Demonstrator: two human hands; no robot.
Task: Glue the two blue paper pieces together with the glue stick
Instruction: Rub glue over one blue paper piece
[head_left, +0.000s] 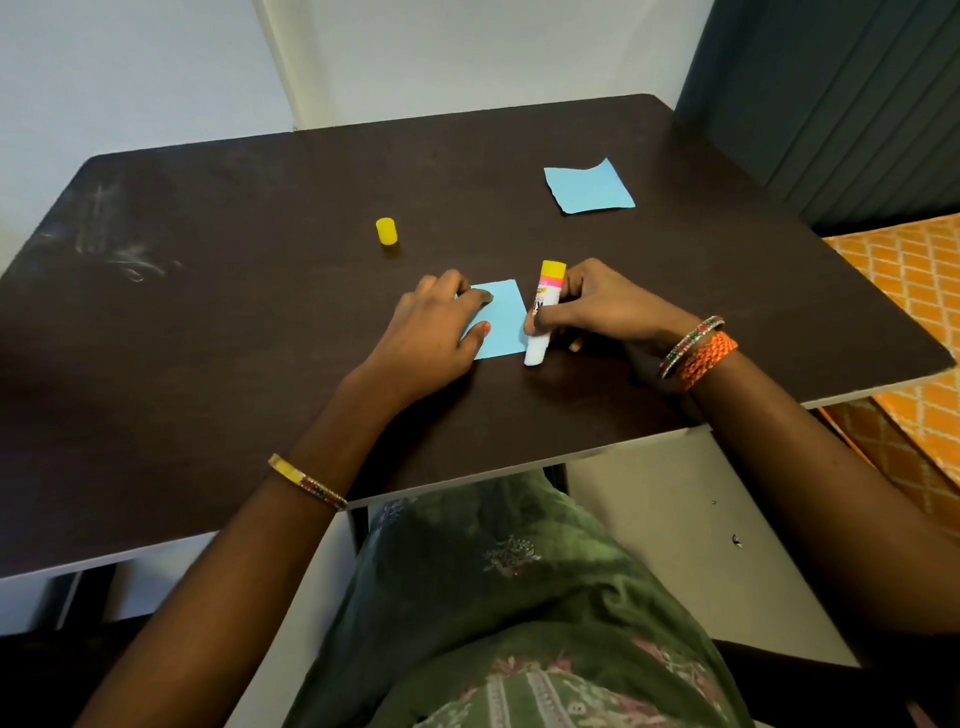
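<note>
A small blue paper piece (503, 318) lies flat near the middle of the dark table (208, 338). My left hand (431, 332) presses its left side down with fingertips and thumb. My right hand (608, 306) grips the glue stick (542, 312), white-bodied with a yellow end pointing away from me; its near end touches the table at the paper's right edge. The yellow cap (386, 230) stands apart, farther back and to the left. A second blue paper piece (588, 186) with a ragged edge lies at the back right.
The table's near edge runs just above my lap. A dark ribbed panel (841, 104) stands at the right behind the table, and an orange patterned cloth (914, 291) lies beyond the right edge. Pale scuff marks (119, 249) show on the table's left.
</note>
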